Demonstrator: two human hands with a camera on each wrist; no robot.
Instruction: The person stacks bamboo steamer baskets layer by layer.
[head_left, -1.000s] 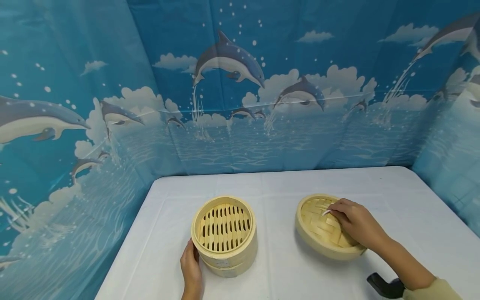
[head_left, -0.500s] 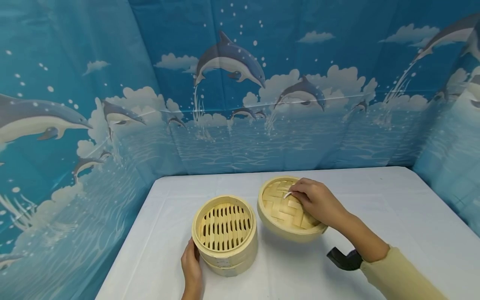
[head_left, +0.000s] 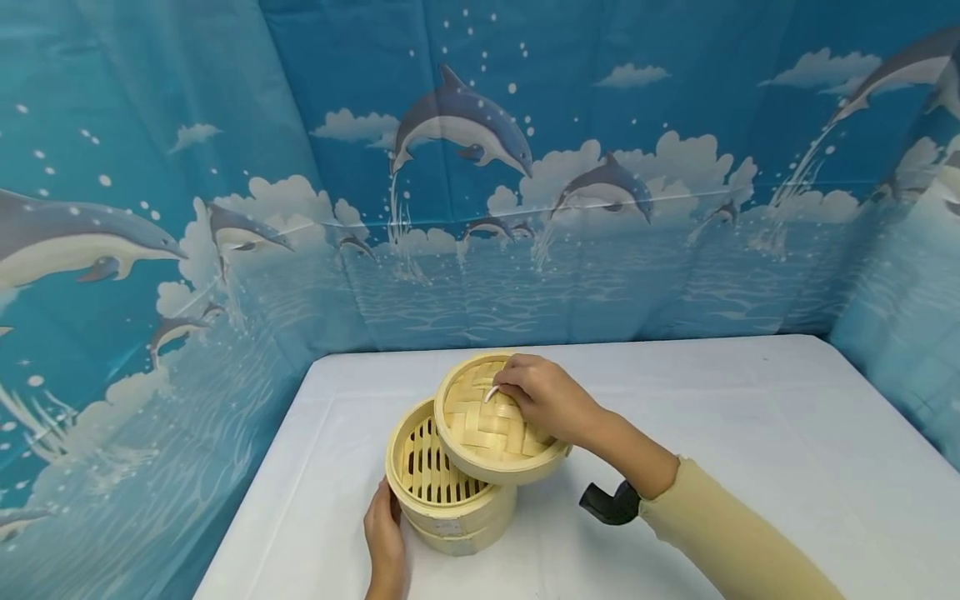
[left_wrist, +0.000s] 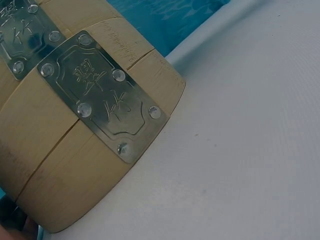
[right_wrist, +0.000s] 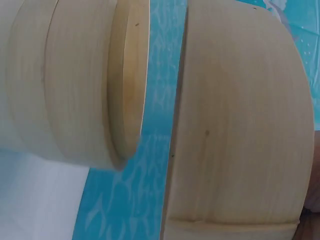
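Observation:
A round two-tier bamboo steamer [head_left: 459,527] stands on the white table, its slatted inner base partly showing. My left hand [head_left: 386,537] rests against its left side, thumb and fingers at the wall. The left wrist view shows riveted metal plates [left_wrist: 102,95] on the steamer's wall. With my right hand [head_left: 551,400] I pinch the pale loop handle [head_left: 491,393] of the woven bamboo lid [head_left: 487,429]. The lid is tilted and overlaps the right part of the steamer in the head view. In the right wrist view, a gap separates the lid [right_wrist: 240,120] from the steamer's rim [right_wrist: 117,90].
White cloth covers the table [head_left: 712,417]. Behind it and at the sides hangs a blue dolphin-print curtain [head_left: 450,275]. A black curved piece [head_left: 611,503] sticks out by the right wrist, beside the tan sleeve [head_left: 720,525].
My right hand has carried the lid leftward from the table's right side to over the steamer. The left hand and the steamer have stayed in place.

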